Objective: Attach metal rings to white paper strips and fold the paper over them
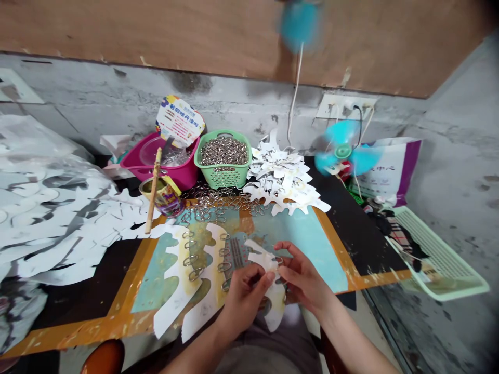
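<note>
Both my hands meet over the front edge of the table, holding one white die-cut paper strip (268,291) that hangs down toward my lap. My left hand (244,291) pinches the strip from the left with curled fingers. My right hand (302,278) grips its upper end from the right, close to a small metal ring (278,259). Just left of my hands lie two more white strips (183,280) with several metal rings (193,259) clipped along their scalloped edges, resting on a teal and orange board (312,244).
A green basket (223,174) full of metal rings stands at the back, loose rings (218,202) before it. Right of it lies a pile of white cut-outs (284,182); a magenta tub (163,166), a cup with a stick (163,195), a blue fan (343,150), paper scraps (54,208) left, a green tray (440,259) right.
</note>
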{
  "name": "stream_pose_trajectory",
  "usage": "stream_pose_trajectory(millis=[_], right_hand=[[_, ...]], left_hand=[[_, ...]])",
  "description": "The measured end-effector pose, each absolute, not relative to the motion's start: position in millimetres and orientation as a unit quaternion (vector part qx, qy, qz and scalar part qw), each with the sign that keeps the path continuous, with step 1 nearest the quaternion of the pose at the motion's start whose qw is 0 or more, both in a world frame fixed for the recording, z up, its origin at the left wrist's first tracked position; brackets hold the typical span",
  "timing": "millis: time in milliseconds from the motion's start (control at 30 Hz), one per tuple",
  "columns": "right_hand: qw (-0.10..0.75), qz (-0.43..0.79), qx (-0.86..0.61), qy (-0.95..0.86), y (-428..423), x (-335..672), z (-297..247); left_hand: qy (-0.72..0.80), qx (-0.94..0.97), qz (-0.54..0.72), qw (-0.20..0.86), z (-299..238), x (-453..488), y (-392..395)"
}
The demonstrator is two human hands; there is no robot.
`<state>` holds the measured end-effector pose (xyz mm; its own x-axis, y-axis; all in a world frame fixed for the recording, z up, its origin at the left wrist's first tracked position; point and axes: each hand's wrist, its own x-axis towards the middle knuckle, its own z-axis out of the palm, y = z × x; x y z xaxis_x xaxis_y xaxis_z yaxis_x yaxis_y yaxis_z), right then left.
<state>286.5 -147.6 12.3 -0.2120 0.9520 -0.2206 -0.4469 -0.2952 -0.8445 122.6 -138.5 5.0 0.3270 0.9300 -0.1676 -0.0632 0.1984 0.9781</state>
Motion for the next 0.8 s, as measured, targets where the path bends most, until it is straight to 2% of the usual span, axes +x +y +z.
stream_pose_trajectory(millis=[133,367,533,667,800], right_hand=[[0.503,0.716,-0.348,-0.337,-147,293,15],[0.533,0.669,-0.404,-0.325,-149,282,25],[0.524,0.721,-0.382,-0.246,-150,278,17],[0.502,0.781,-0.304,-0.214,-148,284,10],[0.518,0.754,-0.308,-0.260,-151,286,13]], left_hand=[[0.446,0.522,0.412,0.599,4,122,-136],[0.413,0.536,0.388,0.626,4,122,-139],[0.381,0.528,0.401,0.645,-2,122,-140],[0.388,0.510,0.430,0.637,0,124,-139],[0.417,0.437,0.415,0.680,-2,125,-141]])
